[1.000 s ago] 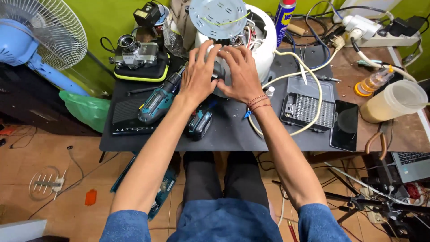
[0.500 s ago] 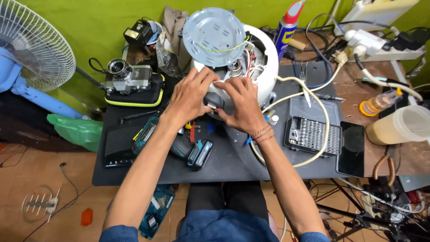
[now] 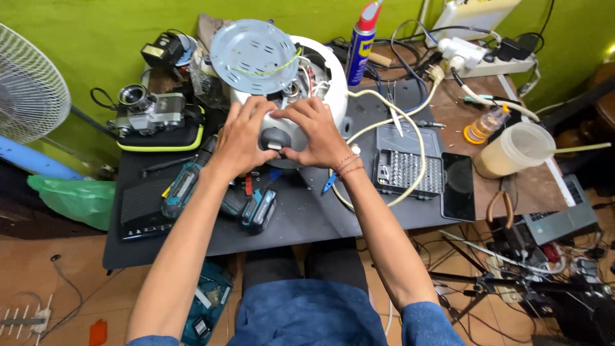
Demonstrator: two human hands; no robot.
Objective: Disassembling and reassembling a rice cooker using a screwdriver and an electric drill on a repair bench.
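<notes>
fingers point(image 3: 291, 152) of both hands curl around a small dark module point(image 3: 274, 139) on the front of the white round appliance point(image 3: 323, 70). left hand point(image 3: 240, 138) grips the module's left side, fingers bent close over the appliance shell; right hand point(image 3: 314, 131) pinches it from the right, thumb and fingertips closed on it. appliance sits at the back middle of the dark work table point(image 3: 301, 221), opened, its round metal plate point(image 3: 255, 48) tilted up, wires showing beneath. teal cordless drill point(image 3: 186, 182) lies just left of the left wrist, near a battery pack point(image 3: 259, 210). open bit case point(image 3: 410, 163) to the right, white cable point(image 3: 384, 122) looped over it. spray can point(image 3: 362, 41) upright behind.
</notes>
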